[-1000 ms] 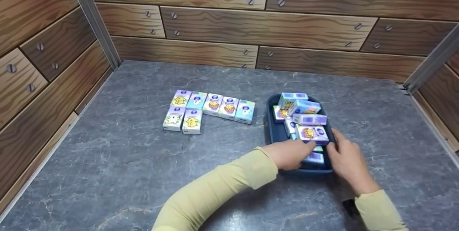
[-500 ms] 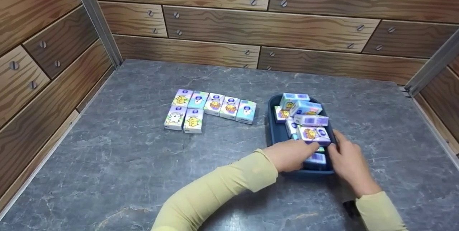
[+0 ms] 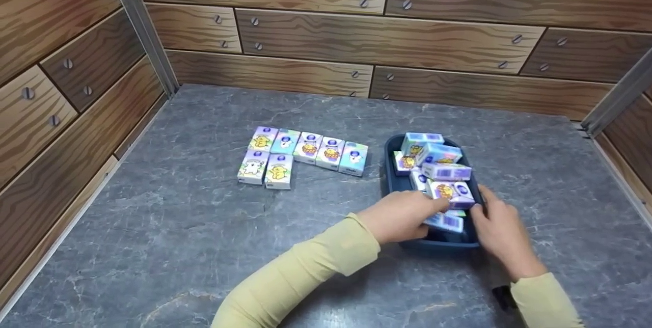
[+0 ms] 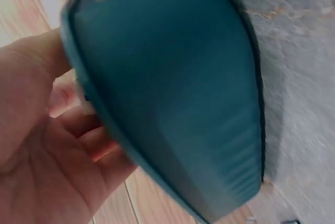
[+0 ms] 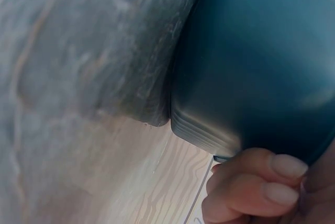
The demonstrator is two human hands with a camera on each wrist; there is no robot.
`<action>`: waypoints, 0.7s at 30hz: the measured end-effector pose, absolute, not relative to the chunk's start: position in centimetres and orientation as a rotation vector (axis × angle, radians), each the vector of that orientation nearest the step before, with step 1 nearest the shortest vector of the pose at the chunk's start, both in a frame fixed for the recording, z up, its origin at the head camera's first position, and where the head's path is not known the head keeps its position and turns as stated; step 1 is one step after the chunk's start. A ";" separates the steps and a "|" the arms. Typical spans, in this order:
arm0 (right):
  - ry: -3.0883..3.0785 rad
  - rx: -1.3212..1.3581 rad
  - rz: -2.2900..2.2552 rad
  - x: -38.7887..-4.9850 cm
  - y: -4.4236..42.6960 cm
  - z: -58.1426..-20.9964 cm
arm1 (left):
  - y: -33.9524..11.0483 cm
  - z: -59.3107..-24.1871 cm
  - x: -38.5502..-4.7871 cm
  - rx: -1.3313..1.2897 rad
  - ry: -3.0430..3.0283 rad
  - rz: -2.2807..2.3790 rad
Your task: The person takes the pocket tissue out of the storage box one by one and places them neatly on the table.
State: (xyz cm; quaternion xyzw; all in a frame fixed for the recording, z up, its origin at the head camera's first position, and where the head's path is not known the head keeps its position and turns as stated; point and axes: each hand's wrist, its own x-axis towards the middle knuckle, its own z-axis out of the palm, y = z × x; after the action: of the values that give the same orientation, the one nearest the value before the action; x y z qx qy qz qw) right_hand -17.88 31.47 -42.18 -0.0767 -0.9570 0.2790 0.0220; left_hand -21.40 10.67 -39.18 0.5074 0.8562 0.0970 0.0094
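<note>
So compared with half a second ago, your left hand point(image 3: 400, 216) has slid a bit left in the tray point(image 3: 440, 245), and the blue-purple box point(image 3: 448, 222) at the near end has shifted with it and now sits slanted. To me that reads as this box being worked loose from the pile. Your right hand point(image 3: 501, 231) hasn't let go: thumb at the rim, fingers curled against the outside wall, pinching the side so the tray probably won't skid. The seven boxes point(image 3: 332, 152) on the bench point(image 3: 153, 236) haven't changed, five in a row with two more below its left end. Now the murky bits: your left fingers look bent around the slanted box's left end, but the tips are hidden, so I honestly can't tell if they're pinching it. The left wrist view is blurry and mostly tray wall, with just a pale sliver point(image 4: 85, 101) by your fingers. Whatever's under the top boxes is buried, and the dark thing point(image 3: 501, 296) below your right wrist is too murky to name.
</note>
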 end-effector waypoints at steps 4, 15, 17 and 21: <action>-2.962 -0.236 0.850 -17.9 31.4 -42.3 | 9.0 -38.8 -21.2 1.608 2.691 0.430; -2.962 -0.210 0.827 -18.0 31.6 -42.4 | 3.0 -38.1 -20.6 1.662 2.894 0.734; -2.964 -0.214 0.829 -18.0 31.5 -42.4 | 1.5 -38.1 -20.7 1.620 2.931 0.779; -2.962 -0.222 0.827 -17.9 31.5 -42.4 | -1.5 -39.0 -21.0 1.500 3.011 0.754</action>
State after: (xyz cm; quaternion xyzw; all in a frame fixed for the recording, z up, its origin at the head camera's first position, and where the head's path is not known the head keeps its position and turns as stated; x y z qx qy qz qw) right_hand -17.89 31.47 -42.39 -0.0720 -0.9603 0.2680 0.0291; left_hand -21.05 -1.46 -39.01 0.4302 0.8632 0.2161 -0.1522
